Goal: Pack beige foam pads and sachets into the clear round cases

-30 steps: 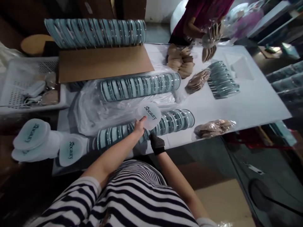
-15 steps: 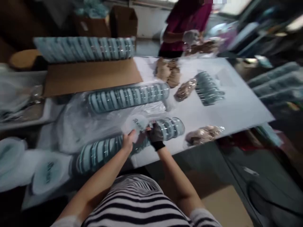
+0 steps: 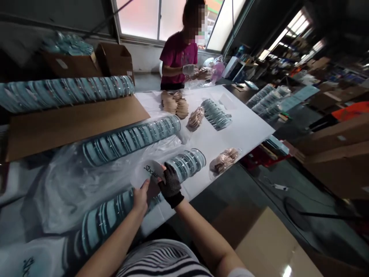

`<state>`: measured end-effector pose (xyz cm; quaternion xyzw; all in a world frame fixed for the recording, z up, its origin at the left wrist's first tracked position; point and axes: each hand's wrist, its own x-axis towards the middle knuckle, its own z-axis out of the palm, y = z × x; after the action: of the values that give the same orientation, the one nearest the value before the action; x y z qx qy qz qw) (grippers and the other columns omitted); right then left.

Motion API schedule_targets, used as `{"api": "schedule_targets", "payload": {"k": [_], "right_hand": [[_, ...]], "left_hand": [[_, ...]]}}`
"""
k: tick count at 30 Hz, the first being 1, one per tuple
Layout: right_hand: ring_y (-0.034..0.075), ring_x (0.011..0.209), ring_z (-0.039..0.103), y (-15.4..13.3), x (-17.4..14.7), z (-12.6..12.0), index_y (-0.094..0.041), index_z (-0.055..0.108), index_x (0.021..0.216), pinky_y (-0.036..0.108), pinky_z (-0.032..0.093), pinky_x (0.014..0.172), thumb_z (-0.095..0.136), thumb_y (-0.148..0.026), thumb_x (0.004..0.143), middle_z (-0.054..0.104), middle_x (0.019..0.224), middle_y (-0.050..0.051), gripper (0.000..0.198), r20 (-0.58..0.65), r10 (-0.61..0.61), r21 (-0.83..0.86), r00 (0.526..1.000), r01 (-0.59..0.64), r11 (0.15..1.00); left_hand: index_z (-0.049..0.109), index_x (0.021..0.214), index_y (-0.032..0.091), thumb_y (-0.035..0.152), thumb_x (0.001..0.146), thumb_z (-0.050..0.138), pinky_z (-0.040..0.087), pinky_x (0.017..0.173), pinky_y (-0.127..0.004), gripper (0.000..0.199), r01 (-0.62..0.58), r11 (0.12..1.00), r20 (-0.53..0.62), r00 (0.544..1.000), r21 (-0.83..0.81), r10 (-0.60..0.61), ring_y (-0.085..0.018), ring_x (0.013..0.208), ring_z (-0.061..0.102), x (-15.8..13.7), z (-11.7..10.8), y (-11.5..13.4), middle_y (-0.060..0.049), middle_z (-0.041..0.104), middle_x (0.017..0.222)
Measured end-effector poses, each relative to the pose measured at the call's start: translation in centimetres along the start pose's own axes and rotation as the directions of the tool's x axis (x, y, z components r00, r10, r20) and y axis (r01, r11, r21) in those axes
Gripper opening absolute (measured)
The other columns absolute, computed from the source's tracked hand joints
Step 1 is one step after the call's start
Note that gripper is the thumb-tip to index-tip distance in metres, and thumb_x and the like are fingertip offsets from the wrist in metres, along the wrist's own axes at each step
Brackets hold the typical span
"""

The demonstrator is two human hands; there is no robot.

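Note:
Between my hands is a pale, round, flat piece (image 3: 148, 171) with dark printed lettering. My left hand (image 3: 140, 198), bare, pinches its lower edge between thumb and fingers. On the other side, my right hand (image 3: 170, 184), in a dark fingerless glove, grips the right edge. Just beyond the gloved hand lies a short row of pale blue round pieces (image 3: 188, 163) in clear plastic. Another such row (image 3: 105, 219) runs beneath my left forearm, partly hidden by it. Clear plastic film (image 3: 77, 188) spreads out to the left of the hands.
A longer wrapped row (image 3: 132, 140) lies further back, and another (image 3: 69, 92) rests by a cardboard sheet (image 3: 77, 125). Wrapped beige pieces (image 3: 226, 159) sit near the white table's (image 3: 248, 127) right edge. Across the table a person (image 3: 180, 57) handles wrapped pieces. A cardboard box (image 3: 271, 246) stands below.
My view has tilted up and turned right, bringing the window and more of the room into sight. Both hands keep hold of the round piece, which is now more tilted.

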<state>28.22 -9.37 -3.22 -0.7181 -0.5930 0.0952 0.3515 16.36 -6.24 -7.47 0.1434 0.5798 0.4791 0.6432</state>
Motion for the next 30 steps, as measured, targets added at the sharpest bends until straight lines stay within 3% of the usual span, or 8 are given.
{"api": "schedule_targets", "payload": {"k": [2,5,11,15,18,22,26,30], "right_hand": [[0.031,0.137,0.039,-0.4,-0.9,-0.3,-0.015,0.058,0.131,0.05,0.035,0.113,0.055,-0.021,0.079,0.048,0.145,0.015,0.052,-0.013,-0.042,-0.016,0.999,0.042,0.999],[0.027,0.122,0.056,-1.4,-2.5,0.0,-0.022,0.064,0.12,0.043,0.046,0.104,0.053,-0.022,0.082,0.063,0.127,0.009,0.04,0.021,0.003,0.05,1.0,-0.004,0.999],[0.025,0.079,0.068,-0.1,-2.6,1.2,-0.021,0.066,0.093,0.035,0.057,0.07,0.049,-0.035,0.085,0.072,0.087,0.009,0.023,-0.049,0.421,0.229,0.906,-0.4,0.887],[0.023,0.072,0.067,1.5,-3.7,-1.9,-0.019,0.065,0.086,0.032,0.054,0.063,0.034,-0.042,0.094,0.069,0.077,0.01,0.039,-0.19,0.538,0.191,0.821,-0.506,0.841],[0.025,0.075,0.068,1.9,-7.4,-5.1,-0.017,0.068,0.091,0.033,0.053,0.066,0.035,-0.042,0.095,0.071,0.082,0.014,0.042,-0.197,0.49,-0.04,0.849,-0.506,0.861],[0.026,0.082,0.07,1.5,-12.8,-7.0,-0.017,0.074,0.096,0.033,0.052,0.073,0.044,-0.031,0.089,0.075,0.088,0.013,0.034,0.109,0.353,-0.315,0.929,-0.305,0.899],[0.022,0.084,0.071,0.1,-14.5,-5.4,-0.022,0.074,0.1,0.028,0.05,0.074,0.046,-0.026,0.09,0.076,0.092,0.008,0.029,0.369,0.359,-0.404,0.857,-0.2,0.893],[0.021,0.084,0.07,-1.1,-11.5,-1.0,-0.02,0.069,0.106,0.025,0.046,0.069,0.044,-0.029,0.096,0.075,0.092,0.01,0.029,0.504,0.371,-0.507,0.78,-0.081,0.858]], "left_hand": [[0.071,0.095,0.02,0.015,0.078,0.072,0.05,0.103,-0.043,0.018,-0.034,0.995,0.018,0.999,0.091,0.033,-0.021,0.098,0.071,-0.3,-0.6,0.3,-0.003,0.075,0.095],[0.07,0.081,0.021,0.018,0.078,0.07,0.055,0.094,-0.047,0.005,-0.014,0.981,0.01,1.0,0.193,0.013,-0.024,0.089,0.072,-0.9,-1.1,0.9,0.0,0.074,0.078],[0.07,0.09,0.024,0.027,0.07,0.077,0.05,0.102,-0.049,0.021,-0.013,1.0,0.172,0.985,0.015,0.01,-0.029,0.101,0.071,-0.7,-1.3,0.3,-0.007,0.075,0.096],[0.068,0.095,0.022,0.021,0.072,0.075,0.051,0.1,-0.05,0.024,0.09,0.994,0.134,0.988,-0.061,-0.081,-0.029,0.099,0.071,-0.4,-0.8,2.0,-0.009,0.075,0.098],[0.066,0.102,0.018,0.015,0.08,0.067,0.053,0.097,-0.047,0.022,0.131,0.975,0.156,0.982,-0.179,-0.104,-0.024,0.096,0.071,0.2,-0.3,4.5,-0.009,0.074,0.102],[0.067,0.103,0.017,0.018,0.084,0.067,0.056,0.092,-0.04,0.019,0.145,0.971,0.081,0.988,-0.191,-0.132,-0.019,0.09,0.071,3.2,0.3,4.8,-0.007,0.074,0.103],[0.066,0.108,0.017,0.018,0.081,0.071,0.057,0.088,-0.039,0.028,0.181,0.959,0.06,0.983,-0.216,-0.172,-0.018,0.084,0.071,4.3,0.1,3.1,-0.006,0.074,0.099],[0.066,0.11,0.016,0.02,0.08,0.072,0.057,0.087,-0.039,0.031,0.205,0.952,0.084,0.978,-0.225,-0.191,-0.019,0.086,0.071,4.1,0.0,2.5,-0.008,0.074,0.104]]}}
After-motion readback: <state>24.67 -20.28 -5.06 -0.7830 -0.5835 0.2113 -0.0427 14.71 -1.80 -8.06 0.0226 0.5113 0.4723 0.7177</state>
